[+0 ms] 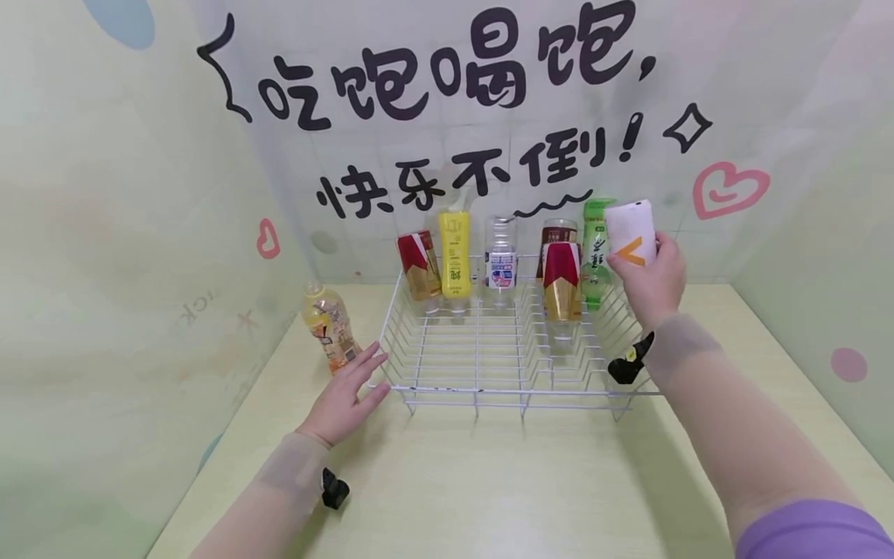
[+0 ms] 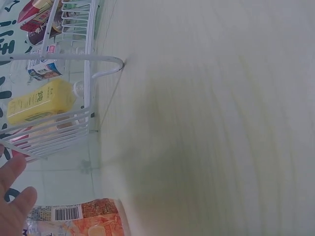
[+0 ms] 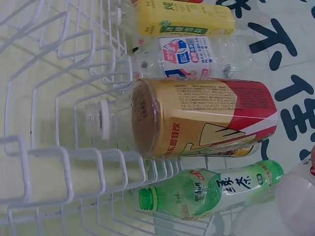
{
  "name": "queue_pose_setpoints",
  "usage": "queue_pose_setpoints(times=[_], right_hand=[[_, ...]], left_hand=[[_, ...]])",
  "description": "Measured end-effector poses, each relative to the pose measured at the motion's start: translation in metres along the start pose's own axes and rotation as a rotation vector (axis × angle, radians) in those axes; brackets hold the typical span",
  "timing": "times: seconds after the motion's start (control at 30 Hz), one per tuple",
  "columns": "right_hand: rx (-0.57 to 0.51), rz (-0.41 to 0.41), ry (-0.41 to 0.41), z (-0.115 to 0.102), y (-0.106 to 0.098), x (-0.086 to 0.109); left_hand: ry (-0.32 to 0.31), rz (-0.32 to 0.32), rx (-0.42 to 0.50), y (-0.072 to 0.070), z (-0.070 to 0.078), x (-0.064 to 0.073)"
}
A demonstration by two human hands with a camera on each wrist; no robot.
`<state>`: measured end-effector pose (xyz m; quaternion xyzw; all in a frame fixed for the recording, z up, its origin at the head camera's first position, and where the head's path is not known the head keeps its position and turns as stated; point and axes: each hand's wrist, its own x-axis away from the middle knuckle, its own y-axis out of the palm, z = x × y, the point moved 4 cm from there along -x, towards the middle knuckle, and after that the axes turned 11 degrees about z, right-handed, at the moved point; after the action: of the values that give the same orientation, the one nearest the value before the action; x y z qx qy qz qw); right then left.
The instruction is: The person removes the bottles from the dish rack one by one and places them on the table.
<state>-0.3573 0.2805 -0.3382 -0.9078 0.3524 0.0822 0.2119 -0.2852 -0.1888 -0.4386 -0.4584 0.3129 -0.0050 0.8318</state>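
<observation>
My right hand (image 1: pixel 660 287) grips a white bottle (image 1: pixel 632 223) with an orange mark over the back right corner of a white wire rack (image 1: pixel 503 393). Beside it, a green bottle (image 1: pixel 596 248) stands neck down in the rack; the right wrist view shows its green cap end (image 3: pixel 148 198) among the wires. A red and gold bottle (image 3: pixel 211 118) is also upside down there. With fingers spread, my left hand (image 1: pixel 344 404) reaches to the rack's front left corner, fingertips right at the wire. An orange-labelled bottle (image 1: pixel 330 326) stands upright on the table just beyond that hand.
Along the rack's back are another red and gold bottle (image 1: pixel 419 268), a yellow bottle (image 1: pixel 456 252), a clear bottle (image 1: pixel 500 264) and a dark red-brown one (image 1: pixel 559 229). Printed walls (image 1: pixel 803 256) close in the pale table (image 1: pixel 447 481) at the back and sides.
</observation>
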Motion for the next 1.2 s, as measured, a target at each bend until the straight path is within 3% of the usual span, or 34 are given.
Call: queue_pose_setpoints(times=[0.27,0.6,0.87,1.2], right_hand=[[0.264,-0.022,-0.282,-0.016,0.000,0.005],[0.391,-0.054,-0.587,-0.033,0.010,0.027],[0.515,-0.066,-0.930,-0.047,0.025,0.050],[0.557,-0.148,-1.138,-0.064,0.045,0.082]], left_hand=[[0.034,-0.032,-0.069,-0.006,0.002,-0.004],[0.097,-0.053,-0.136,-0.019,0.011,-0.022],[0.112,-0.055,-0.257,-0.025,0.048,-0.060],[0.196,-0.005,-0.374,-0.014,0.105,-0.106]])
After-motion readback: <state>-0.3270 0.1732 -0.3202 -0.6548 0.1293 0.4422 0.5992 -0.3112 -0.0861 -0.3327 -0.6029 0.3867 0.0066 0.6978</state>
